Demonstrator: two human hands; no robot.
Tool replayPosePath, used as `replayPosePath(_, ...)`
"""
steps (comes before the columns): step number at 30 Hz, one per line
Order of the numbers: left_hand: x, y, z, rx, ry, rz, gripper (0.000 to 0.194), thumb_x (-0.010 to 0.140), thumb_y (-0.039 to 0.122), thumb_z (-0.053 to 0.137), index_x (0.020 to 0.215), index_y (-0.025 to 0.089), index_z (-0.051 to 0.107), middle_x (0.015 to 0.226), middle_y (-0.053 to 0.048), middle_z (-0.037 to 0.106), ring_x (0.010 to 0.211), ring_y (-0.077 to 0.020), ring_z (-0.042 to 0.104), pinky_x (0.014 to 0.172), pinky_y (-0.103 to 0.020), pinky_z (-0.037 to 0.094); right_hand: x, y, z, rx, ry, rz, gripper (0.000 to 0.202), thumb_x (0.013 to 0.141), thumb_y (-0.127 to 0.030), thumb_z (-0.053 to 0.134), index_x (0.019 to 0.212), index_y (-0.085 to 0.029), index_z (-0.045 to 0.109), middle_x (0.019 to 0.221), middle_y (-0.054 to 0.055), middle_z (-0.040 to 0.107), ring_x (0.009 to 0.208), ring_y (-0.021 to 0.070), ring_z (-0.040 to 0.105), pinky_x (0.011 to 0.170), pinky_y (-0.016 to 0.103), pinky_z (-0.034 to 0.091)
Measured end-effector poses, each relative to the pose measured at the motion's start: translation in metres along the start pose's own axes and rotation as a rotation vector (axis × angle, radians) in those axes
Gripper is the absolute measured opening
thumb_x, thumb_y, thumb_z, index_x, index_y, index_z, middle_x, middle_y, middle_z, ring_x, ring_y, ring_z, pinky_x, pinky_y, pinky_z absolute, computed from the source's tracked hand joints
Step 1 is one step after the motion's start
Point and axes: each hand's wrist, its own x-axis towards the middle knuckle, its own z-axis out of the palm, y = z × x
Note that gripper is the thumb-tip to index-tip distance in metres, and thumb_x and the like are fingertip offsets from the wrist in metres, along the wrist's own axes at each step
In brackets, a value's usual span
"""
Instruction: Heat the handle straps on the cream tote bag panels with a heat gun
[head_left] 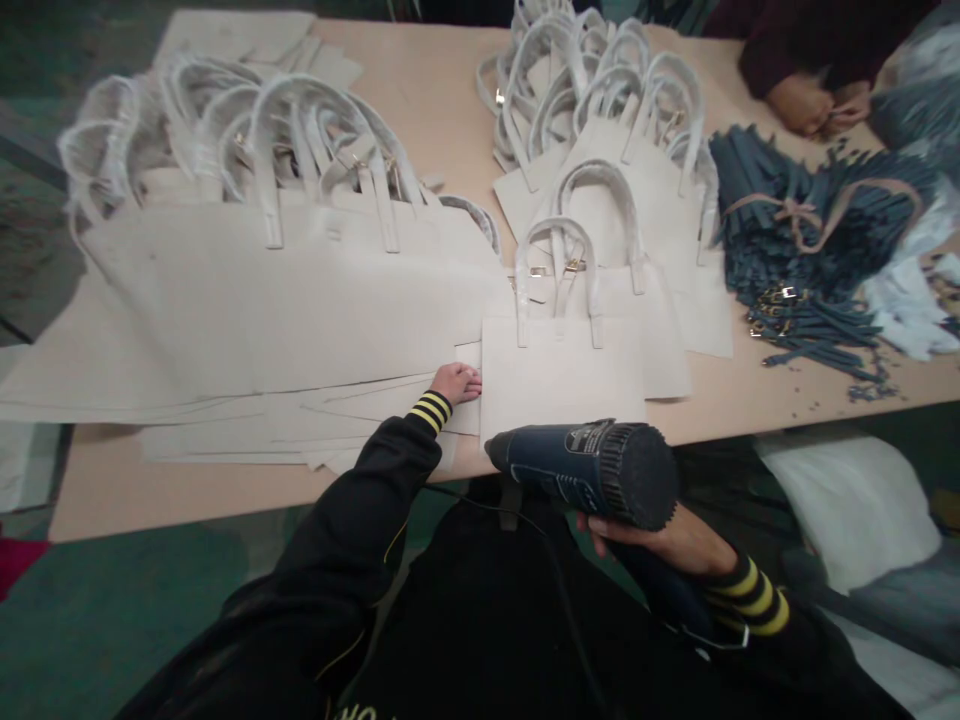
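Note:
My right hand (679, 540) is wrapped round the handle of a dark blue heat gun (559, 458). Its tapered nozzle points left, just in front of a beige bag panel (551, 375) with two plastic-wrapped handles (592, 270). At that panel's left edge is my left hand (457, 383), its fingers closed against the edge; the thumb's grip is partly hidden. Under and beside this hand lie flat beige pieces (345, 420). A dark cord (555, 560) hangs down over my lap.
Larger beige handled panels (300, 300) are piled on the left of the table (112, 495). More handled panels (615, 160) lie at the back. Bundled dark blue straps (810, 210) with buckles are on the right, and another person's hands (817, 108) rest beyond them.

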Motion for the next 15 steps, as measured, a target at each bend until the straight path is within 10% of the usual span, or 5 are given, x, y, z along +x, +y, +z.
replayPosePath(10, 0.003, -0.001, 0.012, 0.022, 0.011, 0.004, 0.005, 0.076, 0.016, 0.051, 0.079, 0.013, 0.051, 0.058, 0.001, 0.054, 0.051, -0.0077, 0.053, 0.060, -0.026, 0.051, -0.037, 0.022, 0.007, 0.081, 0.110, 0.054, 0.034, 0.086, -0.046, 0.050, 0.086, -0.017, 0.067, 0.071, 0.004, 0.063, 0.072, 0.0216, 0.056, 0.078, 0.035, 0.040)
replayPosePath(15, 0.013, 0.006, 0.022, 0.307, 0.139, 0.240, 0.015, 0.073, 0.022, 0.050, 0.083, 0.014, 0.057, 0.063, -0.002, 0.057, 0.070, -0.0161, 0.058, 0.073, -0.030, 0.050, -0.093, 0.037, -0.004, -0.008, 0.507, 0.241, 0.040, 0.079, -0.055, 0.053, 0.077, -0.019, 0.070, 0.072, 0.007, 0.065, 0.073, 0.0258, 0.057, 0.076, 0.037, 0.043)
